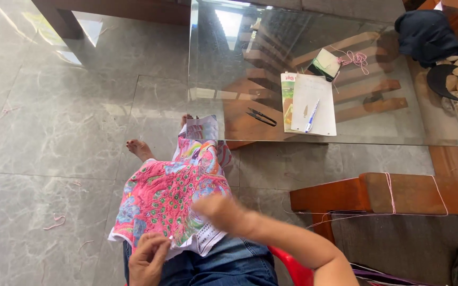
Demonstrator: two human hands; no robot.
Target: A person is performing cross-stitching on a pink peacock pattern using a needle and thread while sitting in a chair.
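Left hand point(147, 258) pinching the edge of the pink embroidered cloth point(168, 198) on the lap. Right hand point(219, 211) blurred above it; grip impossible to tell.

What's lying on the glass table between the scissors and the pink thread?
In the head view, a sheet of paper with a blue pen on it lies between the scissors and the pink thread.
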